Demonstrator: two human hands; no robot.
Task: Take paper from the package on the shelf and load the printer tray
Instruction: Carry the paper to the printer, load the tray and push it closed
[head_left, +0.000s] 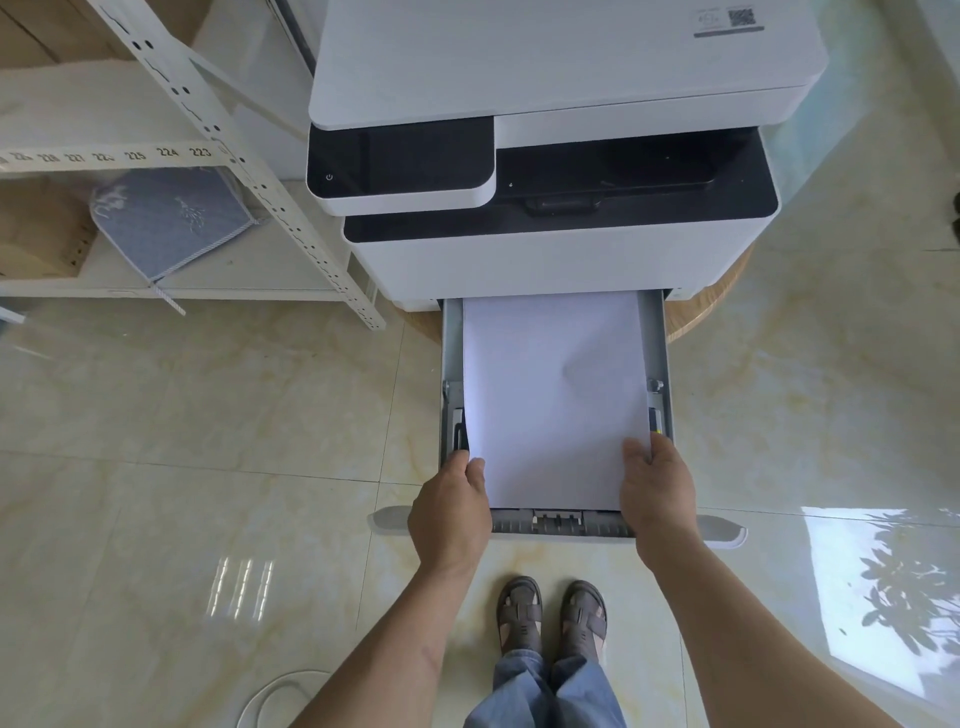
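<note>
Both hands at 6 o'clock are clamped on the near corners of the paper stack (553, 400): left hand (451, 514) on the near-left corner, right hand (658, 493) on the near-right. The stack is held inside the pulled-out tray (658, 364), near edge apparently raised, far edge under the printer (545, 208) at 12 o'clock. Risks judged: the left edge could ride over the side guide (457, 428) and seat skewed; sheets could buckle if pushed forward. A slight dent is seen mid-sheet. The shelf (171, 156) stands at 10 o'clock.
</note>
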